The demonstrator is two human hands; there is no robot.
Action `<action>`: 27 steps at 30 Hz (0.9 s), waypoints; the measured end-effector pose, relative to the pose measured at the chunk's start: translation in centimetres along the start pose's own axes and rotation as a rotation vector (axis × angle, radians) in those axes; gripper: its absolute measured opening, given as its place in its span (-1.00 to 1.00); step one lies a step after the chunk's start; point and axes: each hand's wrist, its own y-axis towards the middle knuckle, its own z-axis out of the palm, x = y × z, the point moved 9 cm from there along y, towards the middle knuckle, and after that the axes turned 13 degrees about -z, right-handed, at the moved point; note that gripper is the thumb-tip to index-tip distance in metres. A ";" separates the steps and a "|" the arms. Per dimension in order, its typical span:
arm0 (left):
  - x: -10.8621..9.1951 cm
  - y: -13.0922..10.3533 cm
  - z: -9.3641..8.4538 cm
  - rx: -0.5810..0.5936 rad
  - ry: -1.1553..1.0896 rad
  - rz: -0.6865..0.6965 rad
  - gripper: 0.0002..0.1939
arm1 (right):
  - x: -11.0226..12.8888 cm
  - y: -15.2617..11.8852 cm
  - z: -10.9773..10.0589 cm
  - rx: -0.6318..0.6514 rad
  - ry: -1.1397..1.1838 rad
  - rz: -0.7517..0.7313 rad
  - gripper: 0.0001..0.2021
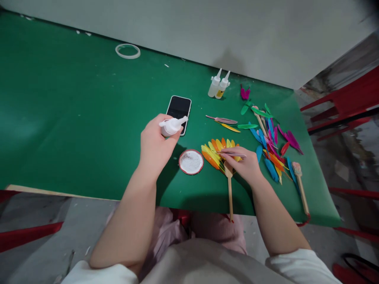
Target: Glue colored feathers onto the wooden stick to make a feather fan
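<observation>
My left hand is closed around a white glue bottle with a narrow nozzle, held above the table near a phone. In a pinch, my right hand holds a slim pinkish pointed thing; whether it is tweezers or a feather is unclear. It lies over a fan of yellow and orange feathers, spread around the head of a wooden paddle. The paddle's handle points toward me, past the table edge. Between my hands lies a round white lid with a red rim and dark specks.
Two glue bottles stand at the back by the wall. Loose coloured feathers lie heaped on the right, beside another wooden stick. A single green feather lies nearer. A white ring rests at the green table's back left.
</observation>
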 end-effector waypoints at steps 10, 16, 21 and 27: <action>0.2 0.0 0.1 0.003 0.001 -0.008 -0.86 | -0.3 -0.1 -0.5 -0.027 -0.006 0.036 -0.88; 0.1 0.0 0.1 0.002 -0.015 0.004 -0.87 | -0.3 0.0 -0.8 -0.053 0.003 0.035 -0.89; 0.0 0.0 0.0 -0.001 0.001 -0.005 -0.86 | -0.4 0.0 -0.8 -0.049 -0.018 0.046 -0.89; 0.1 0.0 0.1 0.006 -0.003 -0.018 -0.86 | -0.5 0.0 -0.4 -0.032 -0.007 0.054 -0.88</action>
